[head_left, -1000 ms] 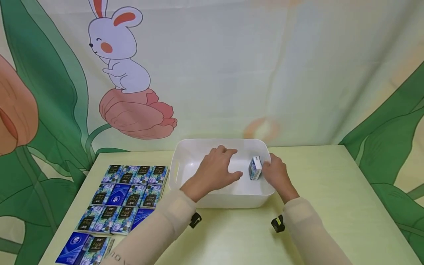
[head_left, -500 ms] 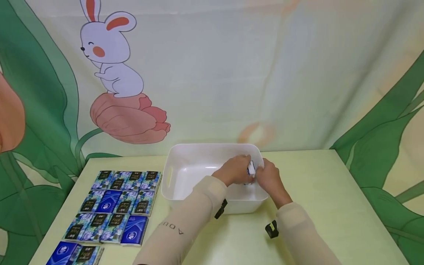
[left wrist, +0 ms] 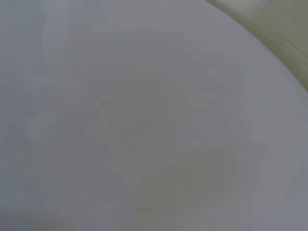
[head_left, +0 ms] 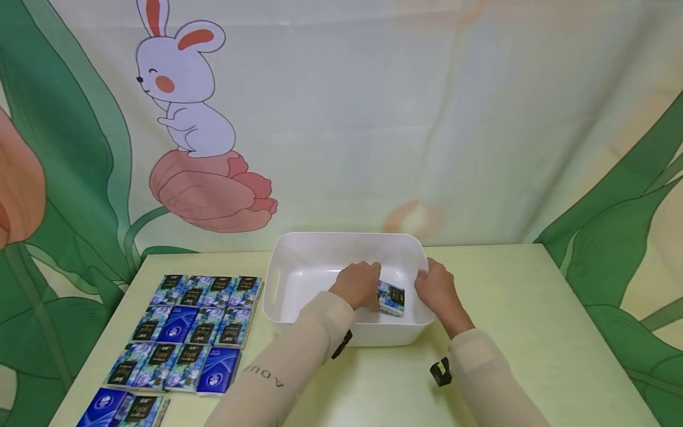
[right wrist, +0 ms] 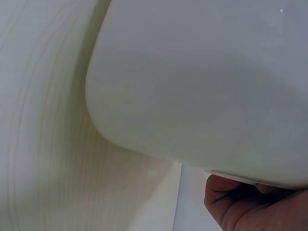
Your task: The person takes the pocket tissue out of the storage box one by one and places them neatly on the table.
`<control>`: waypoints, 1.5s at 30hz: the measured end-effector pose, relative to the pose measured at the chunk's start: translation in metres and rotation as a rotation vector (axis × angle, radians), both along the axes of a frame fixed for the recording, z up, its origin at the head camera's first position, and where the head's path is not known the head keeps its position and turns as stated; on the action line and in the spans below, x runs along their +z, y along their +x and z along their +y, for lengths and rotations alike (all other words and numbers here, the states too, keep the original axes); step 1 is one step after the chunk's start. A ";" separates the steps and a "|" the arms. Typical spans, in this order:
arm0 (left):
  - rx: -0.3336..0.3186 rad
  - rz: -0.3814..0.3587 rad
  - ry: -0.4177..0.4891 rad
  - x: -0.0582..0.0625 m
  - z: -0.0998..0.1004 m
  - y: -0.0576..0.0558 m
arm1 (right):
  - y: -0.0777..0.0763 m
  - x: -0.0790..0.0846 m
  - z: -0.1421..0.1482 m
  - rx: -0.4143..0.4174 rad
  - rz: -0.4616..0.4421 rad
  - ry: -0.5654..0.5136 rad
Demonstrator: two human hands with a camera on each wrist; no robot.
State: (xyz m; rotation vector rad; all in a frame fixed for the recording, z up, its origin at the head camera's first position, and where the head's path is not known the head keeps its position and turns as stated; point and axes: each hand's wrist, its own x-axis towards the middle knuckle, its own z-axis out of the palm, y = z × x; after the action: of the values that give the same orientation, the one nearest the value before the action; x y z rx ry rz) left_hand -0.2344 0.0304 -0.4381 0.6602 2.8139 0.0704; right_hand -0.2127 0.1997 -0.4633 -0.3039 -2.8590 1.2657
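Observation:
A white plastic storage bin point(head_left: 331, 335) stands on the table. Inside its right half, a small tissue pack point(head_left: 392, 298) with a blue-green floral print and a dark label shows its broad face. My left hand point(head_left: 358, 286) grips this pack by its left side, the fingertips partly hidden. My right hand point(head_left: 436, 290) holds the bin's right end at the rim; in the right wrist view its curled fingers point(right wrist: 221, 199) are at the handle slot. The left wrist view shows only the blurred white bin wall point(left wrist: 144, 96).
Left of the bin, several tissue packs point(head_left: 190, 363) lie in rows, most floral and a few plain blue point(head_left: 219, 370). The pale yellow table point(head_left: 512, 296) extends to the right. Behind it hangs a curtain point(head_left: 331, 118) printed with a rabbit and flowers.
My left hand reached down to the tissue pack standing at the bin's right end, took hold of it and drew it left, its broad face now showing. My right hand stays on the bin.

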 end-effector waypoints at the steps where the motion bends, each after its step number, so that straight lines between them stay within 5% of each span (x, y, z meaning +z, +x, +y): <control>1: -0.003 -0.019 -0.013 -0.001 -0.002 0.001 | -0.001 0.000 0.000 -0.002 -0.007 -0.004; 9: -0.192 -0.037 0.011 -0.008 -0.003 -0.003 | -0.005 0.001 0.002 0.000 -0.022 -0.021; 14: -0.134 -0.036 0.104 0.000 -0.015 0.003 | -0.006 0.002 0.001 0.006 -0.020 0.001; 19: -0.089 0.091 0.312 0.028 -0.044 0.022 | -0.006 0.005 0.002 0.025 0.002 0.018; 26: 0.138 0.272 0.538 0.061 -0.110 0.062 | -0.009 0.009 0.009 0.052 -0.019 0.020; 33: 0.420 0.322 0.501 0.059 -0.181 0.104 | -0.011 0.012 0.018 0.053 0.001 0.026; 39: 0.660 0.159 0.337 0.044 -0.219 0.142 | -0.008 0.011 0.022 0.052 -0.011 0.012; 45: 0.821 -0.055 0.107 -0.001 -0.254 0.177 | -0.006 0.011 0.024 0.050 -0.009 -0.011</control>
State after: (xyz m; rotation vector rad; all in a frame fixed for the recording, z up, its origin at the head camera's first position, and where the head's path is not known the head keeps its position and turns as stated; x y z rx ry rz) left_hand -0.0571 -0.2233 -0.4395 -0.5025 2.8355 0.3744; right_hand -0.2183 0.2232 -0.4528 -0.2401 -2.8859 1.2925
